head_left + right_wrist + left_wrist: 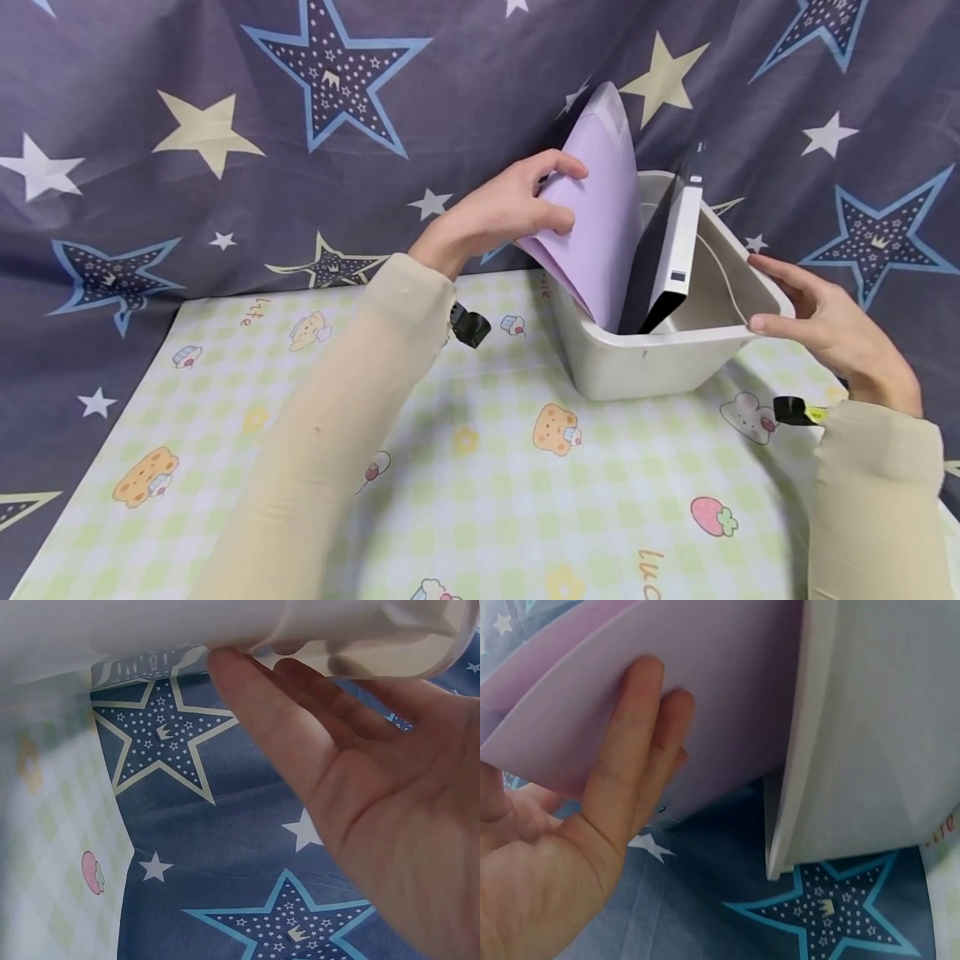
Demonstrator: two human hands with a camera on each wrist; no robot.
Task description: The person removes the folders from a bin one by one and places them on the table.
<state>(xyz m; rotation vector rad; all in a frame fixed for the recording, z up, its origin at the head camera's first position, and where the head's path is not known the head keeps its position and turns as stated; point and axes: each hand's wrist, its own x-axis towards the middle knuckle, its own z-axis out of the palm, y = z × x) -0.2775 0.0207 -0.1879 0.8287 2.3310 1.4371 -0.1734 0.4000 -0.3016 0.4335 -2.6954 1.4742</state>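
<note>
In the head view, a pale grey plastic bin (637, 367) stands at the right back of the table. A light purple folder (600, 200) stands tilted in its left side, its sheets bowed apart. My left hand (510, 204) holds the folder by its left edge; in the left wrist view, fingers (626, 750) lie along its outer face. A slim black-and-white case (678, 242), perhaps a binder, leans beside the folder in the bin. My right hand (832, 325) grips the bin's right rim, thumb at the near side; the right wrist view shows fingers (262, 712) under the rim.
A thin white cord (723, 271) curves inside the bin's right part. The table has a green-and-white checked cloth (480, 467) with cartoon prints. Behind it hangs a dark blue star-patterned curtain (465, 92), close to the bin's back.
</note>
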